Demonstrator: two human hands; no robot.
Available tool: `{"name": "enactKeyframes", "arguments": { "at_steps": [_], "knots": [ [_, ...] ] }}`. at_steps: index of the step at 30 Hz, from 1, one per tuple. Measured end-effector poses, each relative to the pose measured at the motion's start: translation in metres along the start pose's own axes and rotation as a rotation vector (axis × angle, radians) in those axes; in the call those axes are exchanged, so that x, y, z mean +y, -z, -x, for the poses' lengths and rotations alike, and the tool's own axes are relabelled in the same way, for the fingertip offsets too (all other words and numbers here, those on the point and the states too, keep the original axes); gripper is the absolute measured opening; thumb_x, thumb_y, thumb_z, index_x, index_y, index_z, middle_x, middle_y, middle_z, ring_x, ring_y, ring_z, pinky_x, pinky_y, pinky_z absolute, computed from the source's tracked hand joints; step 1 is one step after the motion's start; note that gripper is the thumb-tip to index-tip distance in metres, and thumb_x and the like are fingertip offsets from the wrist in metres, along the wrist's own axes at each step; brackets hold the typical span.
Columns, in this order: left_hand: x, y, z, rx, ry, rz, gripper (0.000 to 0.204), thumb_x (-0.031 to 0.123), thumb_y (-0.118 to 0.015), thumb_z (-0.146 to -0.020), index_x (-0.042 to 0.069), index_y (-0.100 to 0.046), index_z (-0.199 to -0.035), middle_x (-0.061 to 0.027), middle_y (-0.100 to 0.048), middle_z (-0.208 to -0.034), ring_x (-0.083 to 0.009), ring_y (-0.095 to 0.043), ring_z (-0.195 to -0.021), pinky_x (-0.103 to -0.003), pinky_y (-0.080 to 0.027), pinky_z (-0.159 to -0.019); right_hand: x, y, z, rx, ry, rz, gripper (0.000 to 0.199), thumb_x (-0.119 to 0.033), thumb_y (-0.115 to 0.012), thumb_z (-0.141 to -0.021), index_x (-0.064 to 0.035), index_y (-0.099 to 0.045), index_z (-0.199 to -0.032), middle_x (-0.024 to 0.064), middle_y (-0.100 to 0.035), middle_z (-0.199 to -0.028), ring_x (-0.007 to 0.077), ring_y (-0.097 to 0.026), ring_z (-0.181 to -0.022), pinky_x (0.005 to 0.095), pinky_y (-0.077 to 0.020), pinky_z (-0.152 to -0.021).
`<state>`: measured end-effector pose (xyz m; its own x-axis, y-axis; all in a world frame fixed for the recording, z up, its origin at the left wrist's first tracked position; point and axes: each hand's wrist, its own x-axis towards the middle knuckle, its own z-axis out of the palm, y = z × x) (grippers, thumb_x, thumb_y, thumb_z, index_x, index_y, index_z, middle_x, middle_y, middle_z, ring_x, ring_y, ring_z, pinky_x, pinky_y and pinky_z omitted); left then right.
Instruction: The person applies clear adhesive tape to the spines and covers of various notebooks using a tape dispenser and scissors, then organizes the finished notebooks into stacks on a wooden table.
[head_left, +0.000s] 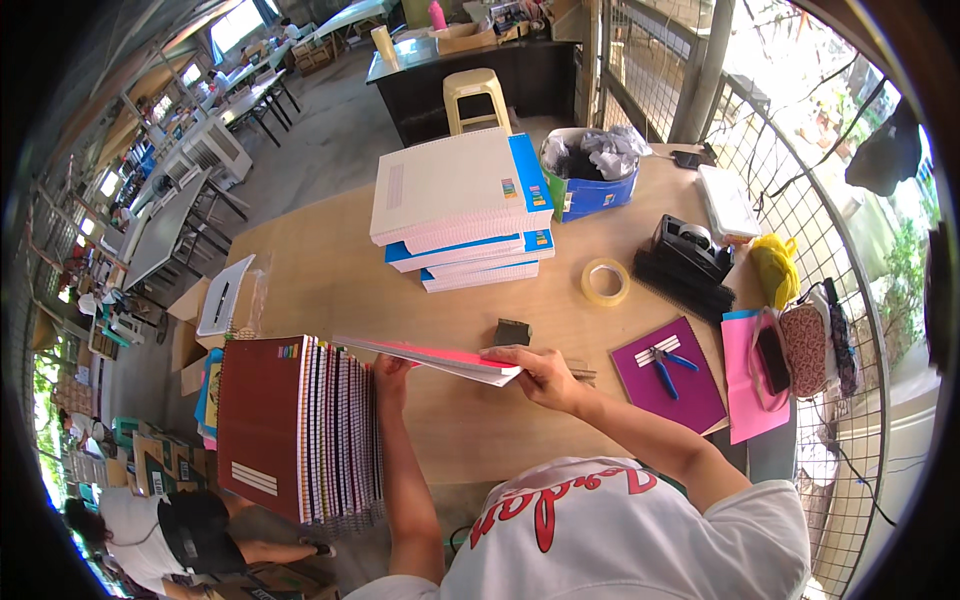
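A thin notebook with a pinkish-red cover [440, 357] and white pages is held tilted, nearly edge-on, above the table. My right hand [543, 377] pinches its right end, thumb and fingers closed on it. At its left end, my left hand [392, 380] grips the lower edge, with the fingers partly hidden. Close beside my left forearm rises a tall stack of spiral notebooks [262, 400], a dark red cover on top. Beyond the held notebook, a small dark block [514, 332] lies on the table.
Stacked white-and-blue notebooks [450, 185] stand toward the far side, beside a box of crumpled paper [597, 200]. Rightward lie a tape roll [605, 283], a black tape dispenser [692, 248], blue-handled pliers [667, 375] on a purple notebook [690, 340], and yellow yarn [774, 270]. A person [150, 535] is at lower left.
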<state>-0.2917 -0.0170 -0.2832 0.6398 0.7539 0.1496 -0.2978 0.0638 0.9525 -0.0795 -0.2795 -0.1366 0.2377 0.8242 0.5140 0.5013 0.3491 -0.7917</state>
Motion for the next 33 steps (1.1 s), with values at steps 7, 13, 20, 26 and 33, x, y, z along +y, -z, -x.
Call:
{"name": "enactKeyframes", "arguments": {
  "at_steps": [7,13,20,26,33],
  "knots": [
    [0.007,-0.022,0.001,0.066,0.066,-0.008,0.028,-0.009,-0.065,-0.088,0.004,-0.061,-0.113,-0.0042,-0.066,-0.108,-0.0146,-0.063,-0.102,-0.030,-0.049,-0.095,-0.001,0.009,0.006,0.017,-0.085,-0.035,0.059,0.018,-0.052,-0.075,-0.0068,-0.061,-0.127,0.0135,-0.067,-0.124,0.0348,-0.065,-0.112,0.0400,-0.0564,-0.094],
    [-0.003,0.002,-0.008,0.047,0.016,-0.012,0.025,-0.008,-0.064,-0.090,0.005,-0.061,-0.111,-0.0043,-0.067,-0.106,-0.0141,-0.063,-0.101,-0.028,-0.049,-0.093,-0.002,-0.007,-0.011,-0.003,0.014,0.007,0.063,0.019,-0.051,-0.071,-0.0056,-0.061,-0.127,0.0128,-0.069,-0.122,0.0341,-0.068,-0.106,0.0381,-0.0577,-0.091],
    [-0.001,0.002,-0.011,0.066,0.025,0.010,0.025,-0.004,-0.066,-0.092,0.004,-0.059,-0.114,-0.0038,-0.066,-0.108,-0.0132,-0.062,-0.103,-0.029,-0.047,-0.095,-0.001,-0.012,-0.011,0.094,0.083,0.015,0.062,0.021,-0.049,-0.072,-0.0053,-0.061,-0.127,0.0159,-0.071,-0.113,0.0352,-0.071,-0.098,0.0382,-0.0589,-0.085],
    [0.007,-0.004,-0.006,0.037,0.025,0.009,0.028,-0.003,-0.065,-0.093,0.003,-0.056,-0.119,-0.0046,-0.065,-0.112,-0.0143,-0.061,-0.105,-0.030,-0.046,-0.097,0.001,-0.008,-0.009,0.043,0.006,-0.018,0.062,0.021,-0.051,-0.072,-0.0054,-0.062,-0.128,0.0147,-0.070,-0.118,0.0344,-0.070,-0.103,0.0386,-0.0580,-0.089],
    [0.007,-0.009,-0.006,0.081,0.052,-0.057,0.032,-0.006,-0.062,-0.092,0.003,-0.055,-0.122,-0.0070,-0.063,-0.115,-0.0157,-0.060,-0.109,-0.031,-0.047,-0.098,0.001,-0.010,-0.010,0.016,0.015,-0.007,0.062,0.018,-0.053,-0.074,-0.0064,-0.058,-0.131,0.0138,-0.068,-0.122,0.0351,-0.067,-0.107,0.0405,-0.0565,-0.090]
  ]
}}
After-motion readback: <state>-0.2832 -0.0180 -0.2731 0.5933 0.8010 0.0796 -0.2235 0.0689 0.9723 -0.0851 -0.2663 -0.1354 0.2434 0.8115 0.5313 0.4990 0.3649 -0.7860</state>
